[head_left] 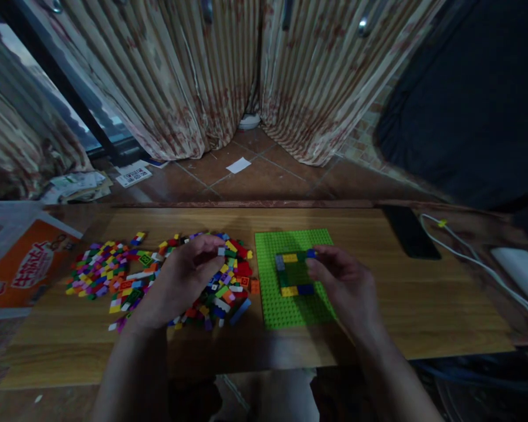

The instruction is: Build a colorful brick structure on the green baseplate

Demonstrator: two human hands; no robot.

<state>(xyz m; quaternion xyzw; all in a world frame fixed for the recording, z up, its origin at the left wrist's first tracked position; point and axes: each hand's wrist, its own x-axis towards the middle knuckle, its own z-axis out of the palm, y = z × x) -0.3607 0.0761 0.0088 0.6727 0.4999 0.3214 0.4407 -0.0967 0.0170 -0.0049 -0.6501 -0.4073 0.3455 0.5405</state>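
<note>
Phone lies near a cable; left fingers pinch 1 grey brick, right fingers 1 blue brick.

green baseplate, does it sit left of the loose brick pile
No, the green baseplate lies to the right of the loose brick pile on the wooden table.

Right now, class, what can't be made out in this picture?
- Head view: baseplate, partly behind the right hand.
- Head view: brick pile, partly behind the left hand.
- Head view: orange bag, cut off by the left edge.
- Head view: whether the right hand pinches the blue brick; too small.
</note>
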